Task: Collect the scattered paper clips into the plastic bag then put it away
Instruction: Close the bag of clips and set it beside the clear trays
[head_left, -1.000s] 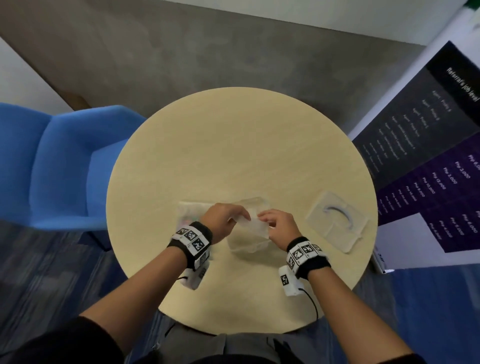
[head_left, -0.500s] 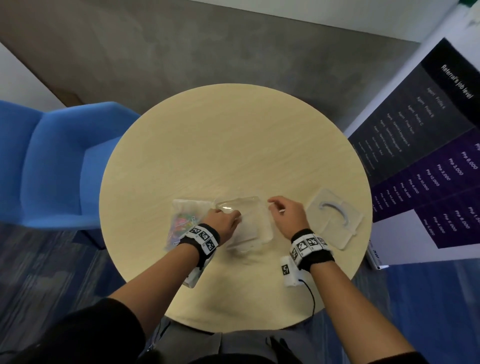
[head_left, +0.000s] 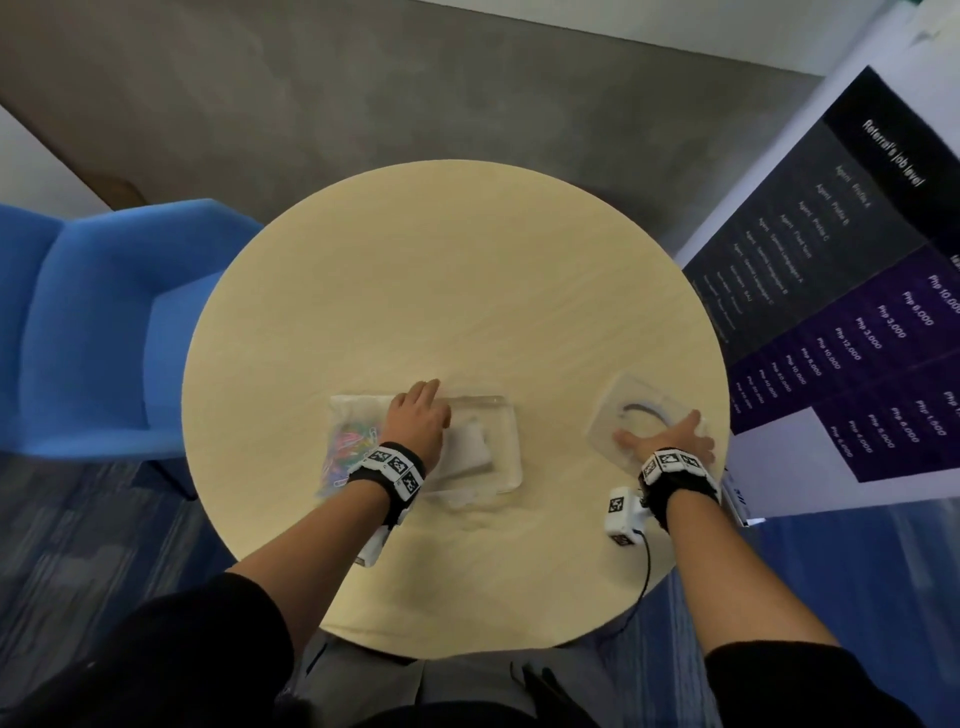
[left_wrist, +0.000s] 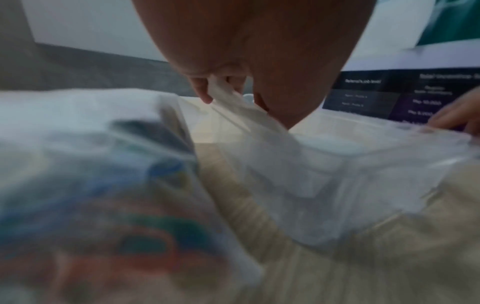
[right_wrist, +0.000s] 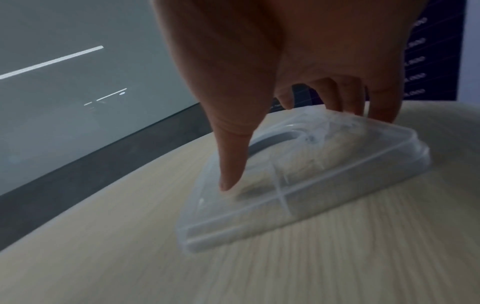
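A clear plastic bag (head_left: 345, 441) (left_wrist: 91, 185) of coloured paper clips lies flat on the round table (head_left: 441, 286), left of a clear plastic box (head_left: 498, 441) (left_wrist: 376, 160). Something white and folded (head_left: 467, 447) sits inside the box. My left hand (head_left: 421, 410) (left_wrist: 228, 92) reaches over the bag's right edge and pinches the box's left wall between thumb and fingers. My right hand (head_left: 658, 427) (right_wrist: 293, 148) is on the clear lid (head_left: 631, 400) (right_wrist: 337, 164) near the table's right edge. Its thumb presses the lid's near side and its fingers curl over the far edge.
A blue armchair (head_left: 88, 322) stands close to the table's left side. A dark printed banner (head_left: 857, 312) stands just right of the table, beside the lid. The far half of the tabletop is bare wood.
My right hand let go of the box and moved right onto the lid. The box now rests flat on the table, with my left hand shifted towards its far left corner.
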